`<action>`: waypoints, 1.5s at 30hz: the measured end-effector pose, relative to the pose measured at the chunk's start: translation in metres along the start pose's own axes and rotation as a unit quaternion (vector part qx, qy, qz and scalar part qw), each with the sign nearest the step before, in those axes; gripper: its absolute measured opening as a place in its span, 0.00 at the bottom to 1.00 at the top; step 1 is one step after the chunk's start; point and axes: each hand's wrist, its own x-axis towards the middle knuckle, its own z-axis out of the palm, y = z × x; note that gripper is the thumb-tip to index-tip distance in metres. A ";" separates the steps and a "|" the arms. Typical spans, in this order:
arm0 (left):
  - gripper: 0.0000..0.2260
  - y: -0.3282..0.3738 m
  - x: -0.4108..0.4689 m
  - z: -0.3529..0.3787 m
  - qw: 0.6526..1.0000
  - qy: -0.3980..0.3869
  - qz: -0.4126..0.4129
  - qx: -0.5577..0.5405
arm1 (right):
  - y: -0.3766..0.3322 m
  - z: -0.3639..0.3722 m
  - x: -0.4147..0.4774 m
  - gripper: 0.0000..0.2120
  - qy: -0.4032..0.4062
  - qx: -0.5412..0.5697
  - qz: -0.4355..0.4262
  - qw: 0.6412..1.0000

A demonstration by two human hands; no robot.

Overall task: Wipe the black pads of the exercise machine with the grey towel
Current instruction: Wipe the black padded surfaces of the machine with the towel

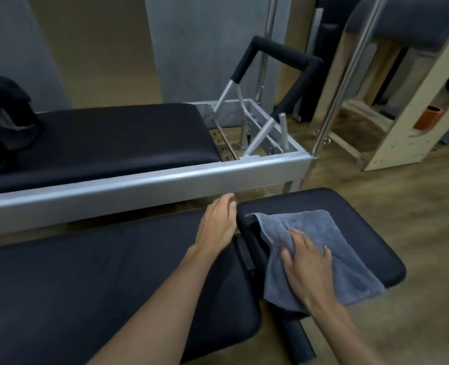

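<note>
From the head camera we see our right hand (306, 262) pressed flat, fingers spread, on the grey towel (320, 256), not gripping it. The towel lies over the small black pad (355, 206), hanging off its near edge. Our left hand (216, 223) rests open, holding nothing, on the long black pad (86, 280) beside it.

The towel (320, 248) is showing a plain blue-grey against the black pad (355, 206). The frame (144, 180) is gleaming silver, the floor (415, 206) is showing brown wood grain, and a cup (428, 117) is glowing orange.
</note>
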 end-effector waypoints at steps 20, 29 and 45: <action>0.13 -0.113 -0.038 -0.080 0.993 0.053 0.012 0.105 | -0.146 0.067 -0.054 0.36 -0.120 -0.137 -0.134 0.974; 0.15 -0.146 -0.001 -0.095 0.987 0.115 -0.061 0.098 | -0.185 0.102 0.063 0.30 -0.108 -0.118 -0.138 0.977; 0.20 -0.169 -0.076 -0.153 0.951 0.003 -0.108 0.289 | -0.160 0.068 -0.075 0.29 -0.119 -0.132 -0.165 0.970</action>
